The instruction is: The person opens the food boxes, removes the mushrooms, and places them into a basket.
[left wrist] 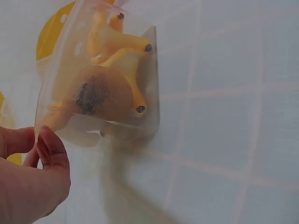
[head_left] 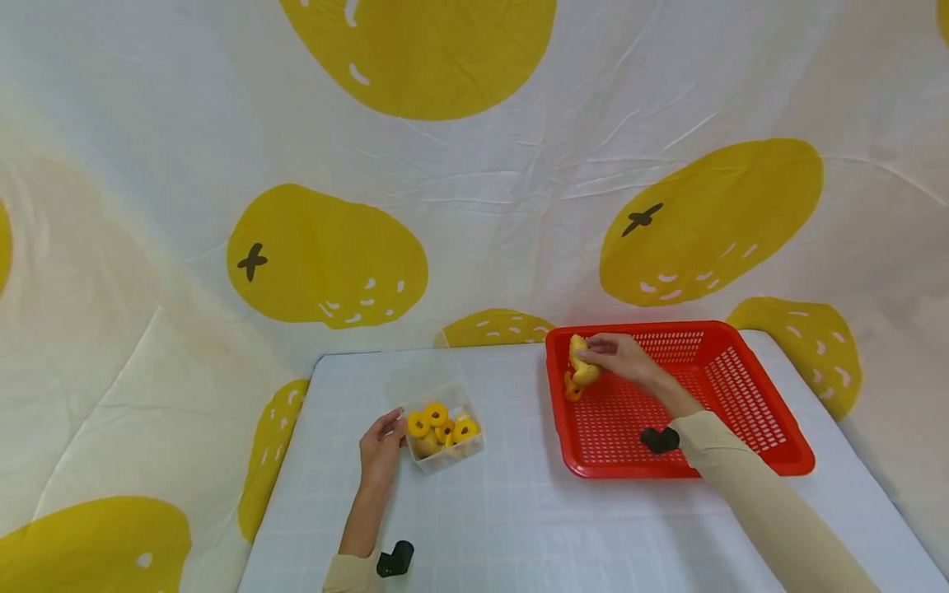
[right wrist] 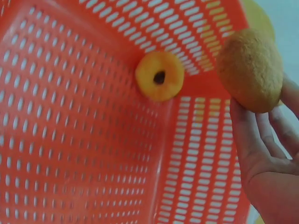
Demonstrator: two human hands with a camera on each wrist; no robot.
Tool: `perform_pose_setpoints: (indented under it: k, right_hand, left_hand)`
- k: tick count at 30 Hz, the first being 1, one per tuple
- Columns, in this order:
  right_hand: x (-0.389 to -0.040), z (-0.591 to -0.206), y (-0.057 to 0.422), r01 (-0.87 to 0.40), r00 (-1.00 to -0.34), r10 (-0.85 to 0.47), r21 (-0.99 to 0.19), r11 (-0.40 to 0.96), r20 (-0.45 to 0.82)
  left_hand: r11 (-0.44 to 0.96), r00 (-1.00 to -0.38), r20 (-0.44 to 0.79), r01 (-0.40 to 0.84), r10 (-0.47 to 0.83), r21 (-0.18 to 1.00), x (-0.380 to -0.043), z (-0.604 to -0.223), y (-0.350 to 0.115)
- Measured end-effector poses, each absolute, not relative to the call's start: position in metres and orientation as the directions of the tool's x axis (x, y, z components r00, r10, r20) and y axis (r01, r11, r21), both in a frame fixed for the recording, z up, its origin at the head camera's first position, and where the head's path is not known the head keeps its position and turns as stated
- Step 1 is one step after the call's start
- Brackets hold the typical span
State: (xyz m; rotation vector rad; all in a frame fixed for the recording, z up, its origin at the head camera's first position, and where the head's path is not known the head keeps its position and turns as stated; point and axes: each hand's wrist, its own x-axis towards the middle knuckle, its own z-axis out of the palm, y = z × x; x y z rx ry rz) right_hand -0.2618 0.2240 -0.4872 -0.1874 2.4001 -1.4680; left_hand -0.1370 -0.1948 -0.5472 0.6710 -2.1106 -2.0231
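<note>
My left hand (head_left: 381, 445) pinches the near-left wall of a small clear plastic box (left wrist: 140, 116) between thumb and fingers. Inside the box lie several yellow-orange trumpet-shaped pieces (left wrist: 119, 39) with dark tips, beside a rounder brownish piece (left wrist: 100, 88) with a dark patch. Over the left end of the red basket (head_left: 630, 471), my right hand (head_left: 623, 356) grips a yellow-brown, rough-skinned, rounded piece (right wrist: 250, 70), its fingers on one side of it. Below that, in the basket's corner, rests a yellow-orange piece (right wrist: 161, 77) with a dark centre.
Both the box and the basket stand on a white table (head_left: 511, 527) with a faint grid. The basket has slotted walls and a raised rim. Behind the table hangs a white cloth (head_left: 489, 222) printed with large yellow fruit. The box is left of the basket, with a gap between them.
</note>
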Motion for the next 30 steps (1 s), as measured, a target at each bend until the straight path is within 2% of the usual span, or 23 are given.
perform_pose_setpoints:
  k: [9, 18, 26, 30]
  right_hand:
    - [-0.266, -0.504, 0.245, 0.075, -0.932, -0.257, -0.828, 0.555, -0.256]
    - [-0.274, -0.524, 0.253, 0.089, -0.918, -0.257, -0.79, 0.607, -0.301]
    - [-0.279, -0.539, 0.257, -0.022, -0.905, -0.349, -0.793, 0.609, -0.243]
    - [-0.279, -0.539, 0.251, 0.019, -0.909, -0.316, -0.785, 0.62, -0.271]
  left_hand:
    - [-0.095, -0.89, -0.262, -0.244, -0.373, 0.965, -0.137, -0.548, -0.196]
    - [-0.059, -0.899, -0.256, -0.252, -0.356, 0.966, -0.137, -0.546, -0.2]
    - [-0.047, -0.902, -0.227, -0.226, -0.368, 0.973, -0.136, -0.544, -0.199]
    - [-0.023, -0.897, -0.216, -0.225, -0.386, 0.974, -0.137, -0.55, -0.198]
